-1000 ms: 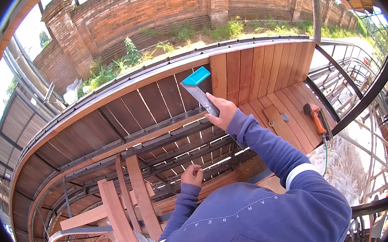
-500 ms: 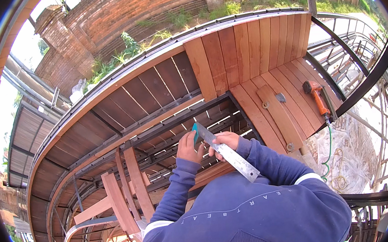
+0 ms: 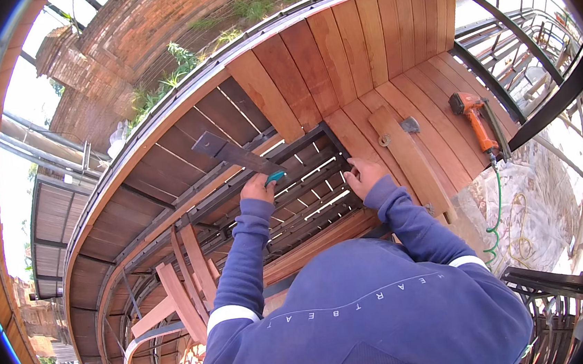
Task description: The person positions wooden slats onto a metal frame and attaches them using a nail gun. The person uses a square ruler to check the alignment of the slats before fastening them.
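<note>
Fingers of the left hand (image 3: 256, 189) grasp a square (image 3: 236, 154) at its teal handle (image 3: 276, 177), the metal blade toward ten o'clock; the right hand (image 3: 367, 175), fingers loosely bent, is beside the seat boards (image 3: 439, 131), contact unclear. The square looks light, stiff, perhaps slick, best gripped by that handle. At six o'clock, pale lettering crosses the blue sweatshirt (image 3: 362, 273); no blade markings are legible.

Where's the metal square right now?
In the head view, left of the middle: the left hand holds the square by its turquoise end, its blade seen against the dark slats.
</note>
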